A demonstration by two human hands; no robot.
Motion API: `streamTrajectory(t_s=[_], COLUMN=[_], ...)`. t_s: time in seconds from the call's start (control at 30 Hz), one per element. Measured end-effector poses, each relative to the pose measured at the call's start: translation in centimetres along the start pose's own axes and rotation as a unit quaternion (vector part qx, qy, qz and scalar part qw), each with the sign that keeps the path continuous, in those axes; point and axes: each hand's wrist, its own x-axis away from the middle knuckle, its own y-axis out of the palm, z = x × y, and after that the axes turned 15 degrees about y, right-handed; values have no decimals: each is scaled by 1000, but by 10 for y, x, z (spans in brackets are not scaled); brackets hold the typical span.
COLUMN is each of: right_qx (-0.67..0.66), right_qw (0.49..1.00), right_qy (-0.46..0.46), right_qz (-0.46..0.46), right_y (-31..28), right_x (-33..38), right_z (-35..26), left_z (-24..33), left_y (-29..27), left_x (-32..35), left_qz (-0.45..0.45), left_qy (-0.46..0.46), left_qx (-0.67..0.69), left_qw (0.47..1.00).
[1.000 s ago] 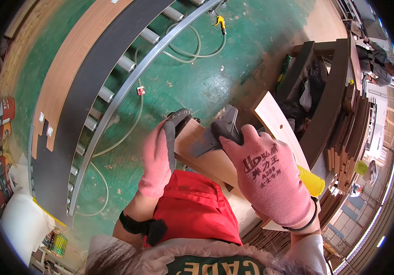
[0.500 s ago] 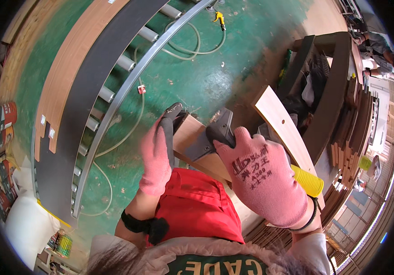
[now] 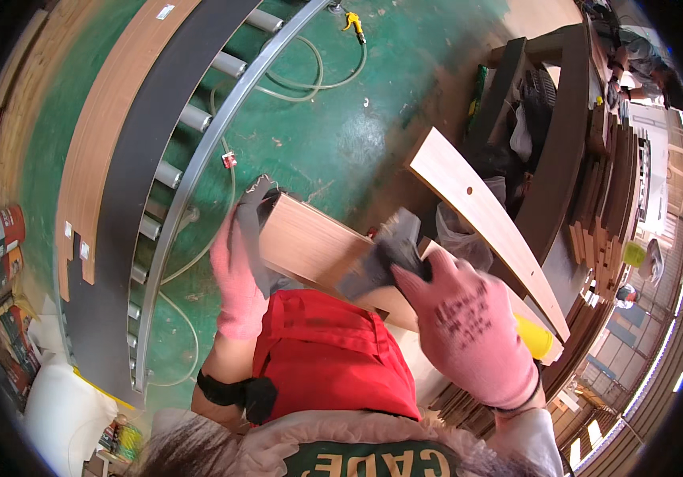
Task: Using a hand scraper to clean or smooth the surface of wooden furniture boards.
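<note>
A wooden board (image 3: pixel 314 248) lies between the two gloved hands, its long axis running from upper left to lower right across the person's front, just above the red apron (image 3: pixel 333 358). The left hand (image 3: pixel 240 266) is at the board's far-left end; its fingers (image 3: pixel 252 208) — grey-tipped — curl over that end and clasp it. The right hand (image 3: pixel 469 326) sits at the opposite, nearer end, its fingers (image 3: pixel 393 262) closed over the board's top edge, so the board is gripped at both ends and held off the green floor (image 3: pixel 333 135). Neither hand is plainly nearer the middle — each holds its own end, with the bare wood face showing between them.

Just beyond the right hand, a second, longer pale plank (image 3: pixel 481 219) with a small hole slants the same way, close to the held board but whether the two touch cannot be told. Further left a roller conveyor (image 3: pixel 178 171) curves past, carrying a long wood-toned panel (image 3: pixel 103 143), well apart from both hands. Hoses (image 3: pixel 310 79) loop on the floor.
</note>
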Motion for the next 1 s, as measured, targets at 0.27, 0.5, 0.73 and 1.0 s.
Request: streamTrajectory(t_s=[0.27, 0.5, 0.73, 1.0], right_qx=[29, 11, -74, -49], right_qw=[999, 996, 997, 997], right_qy=[-15, 65, 30, 52], right_qz=[34, -60, 8, 15], right_y=[12, 32, 29, 54], right_x=[-20, 36, 16, 26], right_z=[-13, 24, 18, 38], left_z=[-1, -1, -5, -4], left_y=[2, 5, -1, 2], left_x=[5, 4, 8, 5], left_qz=[9, 44, -44, -51], left_qy=[-31, -35, 123, 110], left_qx=[-43, 8, -292, -234], left_qw=[999, 998, 948, 965])
